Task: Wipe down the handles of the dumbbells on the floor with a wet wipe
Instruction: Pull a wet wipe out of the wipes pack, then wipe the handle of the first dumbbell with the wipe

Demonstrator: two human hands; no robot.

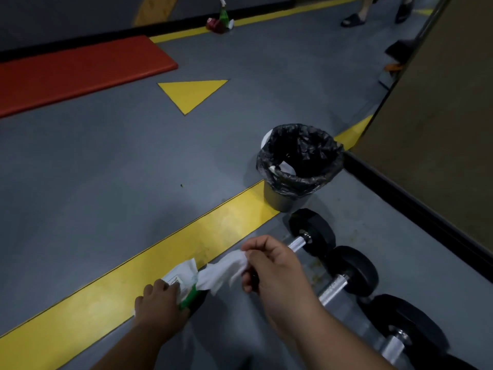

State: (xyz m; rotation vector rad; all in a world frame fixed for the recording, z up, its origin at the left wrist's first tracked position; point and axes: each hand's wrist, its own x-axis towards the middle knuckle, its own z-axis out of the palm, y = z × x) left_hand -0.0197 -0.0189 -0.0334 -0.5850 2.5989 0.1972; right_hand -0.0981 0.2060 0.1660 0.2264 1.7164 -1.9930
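My left hand (160, 305) presses a green-and-white wet wipe pack (184, 279) down on the yellow floor stripe. My right hand (274, 273) pinches a white wet wipe (226, 271) that stretches out of the pack's opening. Three black dumbbells with silver handles lie in a row on the grey floor to the right: the far one (312, 233), the middle one (352, 271) and the near one (405, 327). My right hand and forearm cover part of their handles.
A grey bin (282, 198) lined with a black bag stands just beyond the far dumbbell, with some white waste inside. A brown wall panel (440, 129) runs along the right. A red mat (74, 73) lies far left. A person's sandalled feet (354, 20) stand at the top.
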